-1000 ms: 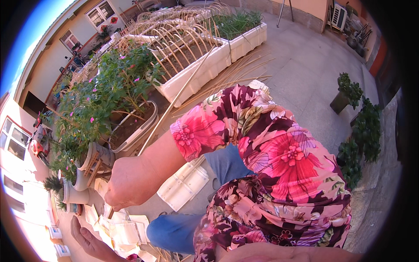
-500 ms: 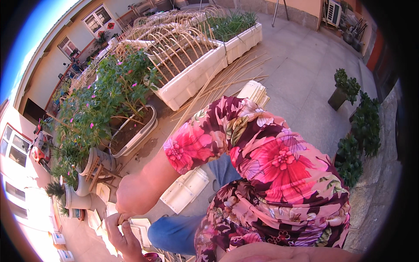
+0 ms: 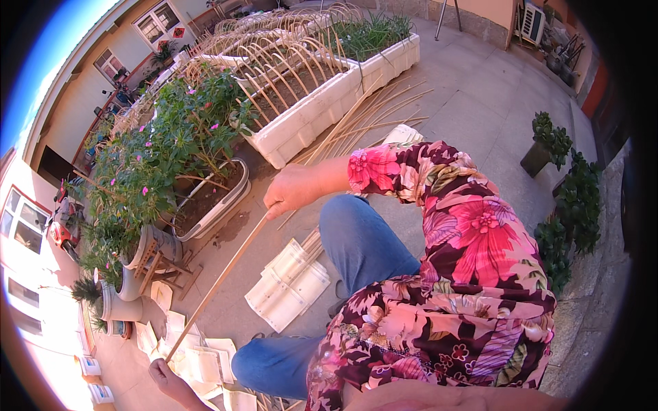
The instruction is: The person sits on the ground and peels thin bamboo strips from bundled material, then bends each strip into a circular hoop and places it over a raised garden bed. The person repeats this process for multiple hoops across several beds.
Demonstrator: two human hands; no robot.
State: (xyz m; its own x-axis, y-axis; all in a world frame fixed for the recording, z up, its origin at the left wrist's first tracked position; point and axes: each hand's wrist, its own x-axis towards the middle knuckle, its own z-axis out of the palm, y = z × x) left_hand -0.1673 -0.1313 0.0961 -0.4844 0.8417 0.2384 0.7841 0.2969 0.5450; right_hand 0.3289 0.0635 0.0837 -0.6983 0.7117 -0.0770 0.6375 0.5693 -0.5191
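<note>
A long, thin, tan strip (image 3: pixel 218 282), bamboo-like, slants between my two hands. My right hand (image 3: pixel 293 190), at the end of a floral sleeve, is closed round it near the planting boxes. Lower left, my left hand (image 3: pixel 168 379) pinches the strip with its fingers together. A similar strip shows beyond my right hand; whether it is the same piece I cannot tell. Below my right hand, a stack of cream panels (image 3: pixel 288 284) lies on the paving beside my bent knee. More pale flat pieces (image 3: pixel 203 365) are scattered near my left hand.
White planting boxes (image 3: pixel 308 116) with arched sticks stand ahead. Loose strips (image 3: pixel 370 116) lie alongside on the paving. A flowering plant (image 3: pixel 175 137), a tub (image 3: pixel 223 209) and a small wooden stool (image 3: pixel 164 267) are at left. Potted plants (image 3: pixel 545 144) line the right side.
My hands were close together at lower left. My right hand has moved up and right along the strip, my left slightly down and left, leaving a long stretch of strip visible between them.
</note>
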